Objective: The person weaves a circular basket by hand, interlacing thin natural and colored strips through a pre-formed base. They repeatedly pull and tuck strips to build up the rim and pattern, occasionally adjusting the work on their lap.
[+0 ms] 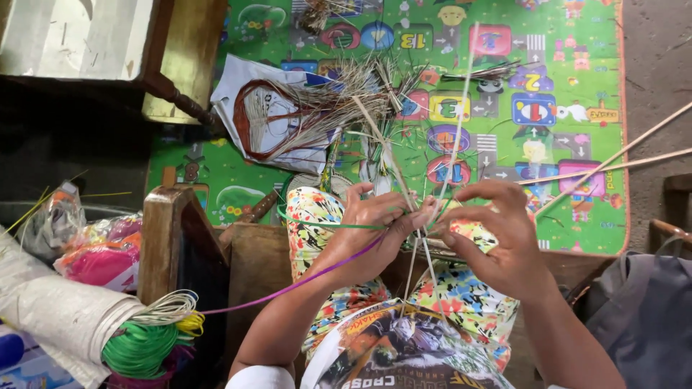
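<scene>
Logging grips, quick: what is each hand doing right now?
Left hand: closed, pinching the pale straw strips and green strip.
Right hand: fingers curled, pinching the same straw strips.

strips (425,216) btwn hands | coil (140,349) left (by roll (65,317)) | mat (562,180) ahead

Glossy plastic strips, green (328,225) and purple (288,287), smooth and thin; pale reed splints (422,238), dry and matt, pinched in bare hands; foam play mat (562,144), smooth with printed sheen; rough worn wooden stool (162,238); patterned cotton cloth (461,295), matt.
</scene>
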